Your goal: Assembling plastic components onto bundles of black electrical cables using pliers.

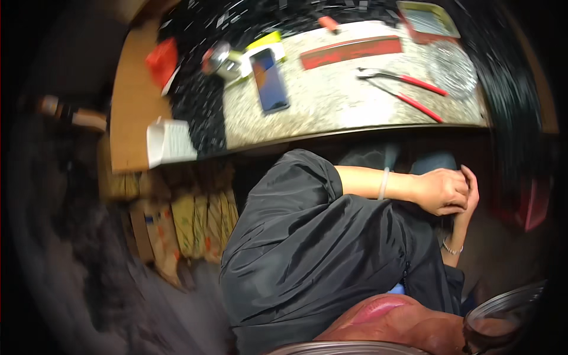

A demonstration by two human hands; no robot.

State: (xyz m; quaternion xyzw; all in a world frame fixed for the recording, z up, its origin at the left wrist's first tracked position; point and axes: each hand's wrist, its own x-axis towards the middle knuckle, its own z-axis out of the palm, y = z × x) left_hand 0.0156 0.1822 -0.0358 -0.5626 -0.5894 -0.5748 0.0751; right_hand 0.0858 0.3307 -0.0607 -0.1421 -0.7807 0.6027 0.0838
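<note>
My left hand (pixel 442 190), with a white bangle at its wrist, is curled closed against my right hand beside my lap. The right hand (pixel 471 190) comes up from below, a beaded bracelet on its wrist. Its fingers bend around the left hand and are partly hidden by it. No tool or other object shows between the two clasped hands. Beyond them on the tabletop (pixel 331 97) lie red-handled pliers (pixel 408 89), jaws pointing left. Behind these is a long red bar (pixel 352 52). A dark smartphone (pixel 269 81) lies further left.
At the table's right stand a clear glass dish (pixel 451 68) and a shallow tray (pixel 427 22). A shiny jar (pixel 223 61), a red bag (pixel 163 62) and a white paper box (pixel 170 142) are on the left. Below the left side are several bundled packages (pixel 201 222). A pink bin (pixel 533 204) stands right.
</note>
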